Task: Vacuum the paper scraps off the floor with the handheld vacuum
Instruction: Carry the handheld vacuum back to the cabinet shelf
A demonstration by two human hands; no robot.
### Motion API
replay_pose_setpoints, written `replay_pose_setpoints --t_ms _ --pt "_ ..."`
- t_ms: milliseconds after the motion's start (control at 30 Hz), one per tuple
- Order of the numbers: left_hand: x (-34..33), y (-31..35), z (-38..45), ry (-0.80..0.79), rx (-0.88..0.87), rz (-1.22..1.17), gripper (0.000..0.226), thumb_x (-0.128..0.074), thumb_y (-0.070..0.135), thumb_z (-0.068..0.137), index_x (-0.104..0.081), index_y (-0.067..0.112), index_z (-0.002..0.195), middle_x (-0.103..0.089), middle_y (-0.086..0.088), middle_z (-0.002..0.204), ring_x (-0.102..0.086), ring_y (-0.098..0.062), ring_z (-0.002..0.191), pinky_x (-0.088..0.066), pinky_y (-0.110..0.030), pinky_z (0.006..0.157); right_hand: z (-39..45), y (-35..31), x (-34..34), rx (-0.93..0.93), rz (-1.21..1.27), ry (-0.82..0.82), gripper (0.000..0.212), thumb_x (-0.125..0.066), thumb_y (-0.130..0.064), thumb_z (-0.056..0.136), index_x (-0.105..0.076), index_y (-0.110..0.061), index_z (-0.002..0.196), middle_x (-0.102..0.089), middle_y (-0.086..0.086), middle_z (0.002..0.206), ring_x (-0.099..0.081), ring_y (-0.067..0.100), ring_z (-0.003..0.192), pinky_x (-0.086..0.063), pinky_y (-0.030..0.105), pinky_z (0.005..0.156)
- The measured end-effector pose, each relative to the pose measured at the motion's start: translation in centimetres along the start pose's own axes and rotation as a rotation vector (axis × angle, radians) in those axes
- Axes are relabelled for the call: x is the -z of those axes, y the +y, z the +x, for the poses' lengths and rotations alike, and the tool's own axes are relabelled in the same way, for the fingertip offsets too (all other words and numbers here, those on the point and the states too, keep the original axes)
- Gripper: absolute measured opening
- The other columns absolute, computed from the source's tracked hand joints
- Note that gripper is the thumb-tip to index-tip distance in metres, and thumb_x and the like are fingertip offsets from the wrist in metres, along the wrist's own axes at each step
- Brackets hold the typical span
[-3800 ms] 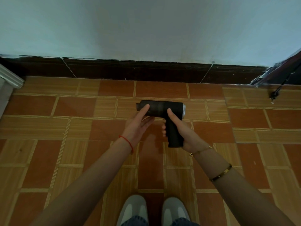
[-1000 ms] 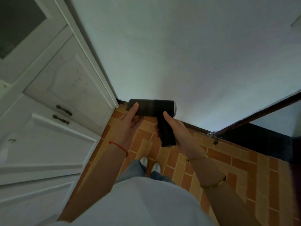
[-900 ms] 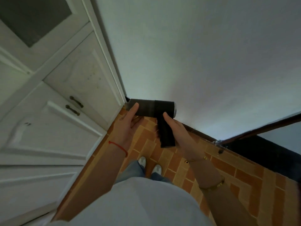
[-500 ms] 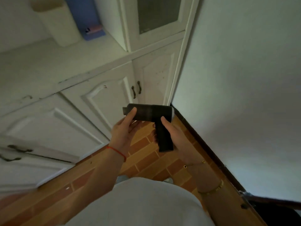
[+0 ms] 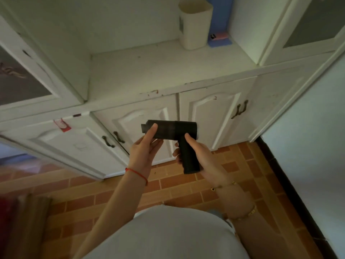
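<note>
I hold a black handheld vacuum (image 5: 173, 130) at chest height in front of a white cabinet. Its barrel lies level with the nozzle pointing left and the handle hanging down. My right hand (image 5: 200, 156) is wrapped around the handle. My left hand (image 5: 144, 148) supports the barrel from below, thumb on its front near the nozzle. No paper scraps show on the orange tiled floor (image 5: 186, 186).
The white cabinet (image 5: 207, 116) has several lower doors with dark handles and an open shelf (image 5: 164, 71) above. A cream container (image 5: 194, 25) and a blue box (image 5: 220, 23) stand at the shelf's back. A white wall with dark baseboard (image 5: 283, 174) runs on the right.
My view has swung left from the wall and corner to face the cabinet head-on. Both hands keep the same hold on the vacuum.
</note>
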State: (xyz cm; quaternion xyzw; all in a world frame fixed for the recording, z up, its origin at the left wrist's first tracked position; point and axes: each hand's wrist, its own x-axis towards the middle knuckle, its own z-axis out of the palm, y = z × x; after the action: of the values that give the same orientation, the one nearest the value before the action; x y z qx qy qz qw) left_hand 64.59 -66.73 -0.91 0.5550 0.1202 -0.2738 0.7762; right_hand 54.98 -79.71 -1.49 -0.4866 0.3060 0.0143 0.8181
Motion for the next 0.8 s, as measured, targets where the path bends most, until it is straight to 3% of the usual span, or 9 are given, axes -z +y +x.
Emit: replay_pose_setpoints --t_ms 333,633,800 --pt "8.4 6.2 3.5 0.106 -0.043 -0.085 0.036 -0.075 0.032 0.085 -0.068 0.008 0.11 -0.075 -0.009 0.104 -0.072 -0.02 0.103 -0.055 -0.031 0.097 4.6 0.0 -10.0 0.009 -0.205 -0.084 0.046 -0.053 -0.047 0.095 -0.066 -0.007 0.112 -0.071 0.014 0.089 -0.065 0.028 0.079 -0.054 0.039 0.081" --pt "7.7 9.8 9.0 0.144 -0.067 -0.096 0.038 -0.075 0.036 0.083 -0.065 0.011 0.11 -0.074 -0.011 0.11 -0.072 -0.019 0.103 -0.056 -0.03 0.095 10.8 -3.7 -12.3 0.041 -0.292 -0.131 0.043 -0.049 -0.045 0.097 -0.065 -0.008 0.111 -0.072 0.011 0.085 -0.067 0.023 0.077 -0.055 0.036 0.083" --pt "6.4 12.6 13.8 0.136 -0.084 -0.111 0.039 -0.077 0.036 0.081 -0.066 0.012 0.11 -0.074 -0.01 0.111 -0.072 -0.019 0.104 -0.055 -0.032 0.098 15.4 -7.1 -13.0 0.075 -0.337 -0.128 0.041 -0.049 -0.042 0.098 -0.065 -0.007 0.112 -0.072 0.01 0.083 -0.066 0.021 0.072 -0.056 0.029 0.074"
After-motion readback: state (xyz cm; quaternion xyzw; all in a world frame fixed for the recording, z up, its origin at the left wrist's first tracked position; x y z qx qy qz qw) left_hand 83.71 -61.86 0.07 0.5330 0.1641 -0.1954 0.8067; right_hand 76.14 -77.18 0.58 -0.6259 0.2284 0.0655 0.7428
